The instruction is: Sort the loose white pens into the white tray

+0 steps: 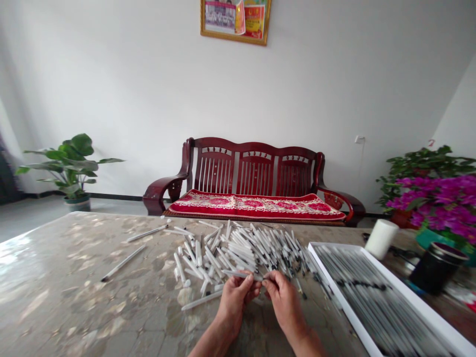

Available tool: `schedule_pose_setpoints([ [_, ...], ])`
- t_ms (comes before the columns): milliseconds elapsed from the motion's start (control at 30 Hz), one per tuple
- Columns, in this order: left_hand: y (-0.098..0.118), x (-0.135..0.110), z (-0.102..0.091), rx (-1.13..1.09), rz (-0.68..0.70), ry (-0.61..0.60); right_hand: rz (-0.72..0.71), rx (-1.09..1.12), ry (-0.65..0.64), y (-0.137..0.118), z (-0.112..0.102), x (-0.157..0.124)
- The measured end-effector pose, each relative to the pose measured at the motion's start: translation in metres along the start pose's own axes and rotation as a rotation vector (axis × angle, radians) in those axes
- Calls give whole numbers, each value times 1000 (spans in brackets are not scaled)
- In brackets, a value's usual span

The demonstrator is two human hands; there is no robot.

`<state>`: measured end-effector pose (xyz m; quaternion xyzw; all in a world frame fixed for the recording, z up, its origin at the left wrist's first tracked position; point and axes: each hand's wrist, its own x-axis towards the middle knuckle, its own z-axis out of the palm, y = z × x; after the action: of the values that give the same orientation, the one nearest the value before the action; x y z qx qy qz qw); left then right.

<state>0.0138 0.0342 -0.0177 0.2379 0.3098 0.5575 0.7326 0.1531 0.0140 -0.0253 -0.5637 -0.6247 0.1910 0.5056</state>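
Observation:
My left hand (pixel 235 297) and my right hand (pixel 283 297) meet near the table's front edge. Both pinch the same white pen part (pixel 245 275), which lies level between the fingertips. Just beyond the hands spreads a loose pile of white pen barrels and caps (pixel 241 250), some with dark tips. A white pen (pixel 122 264) and another white pen (pixel 147 233) lie apart on the left of the marble table (pixel 67 297).
A white tray (pixel 427 310) of packed pens runs along the right. Behind it stand a white cup (pixel 380 239) and a black jar (pixel 433 267). Purple flowers (pixel 442 201) are at far right. A red wooden bench (pixel 256 183) and a green plant (pixel 72 163) stand by the wall.

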Motion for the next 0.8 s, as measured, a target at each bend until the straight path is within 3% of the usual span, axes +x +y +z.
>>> schedule_pose_setpoints([
  [167, -1, -4, 3, 34, 5, -17, -75, -167, 37, -4, 0, -1],
  [400, 1, -2, 3, 20, 3, 10, -48, -59, -46, -11, -7, -1],
  [633, -2, -1, 2, 30, 6, 19, 22, -127, -65, -9, -4, -1],
  [800, -3, -1, 1, 41, -11, 20, -26, -126, -77, -10, -4, 0],
])
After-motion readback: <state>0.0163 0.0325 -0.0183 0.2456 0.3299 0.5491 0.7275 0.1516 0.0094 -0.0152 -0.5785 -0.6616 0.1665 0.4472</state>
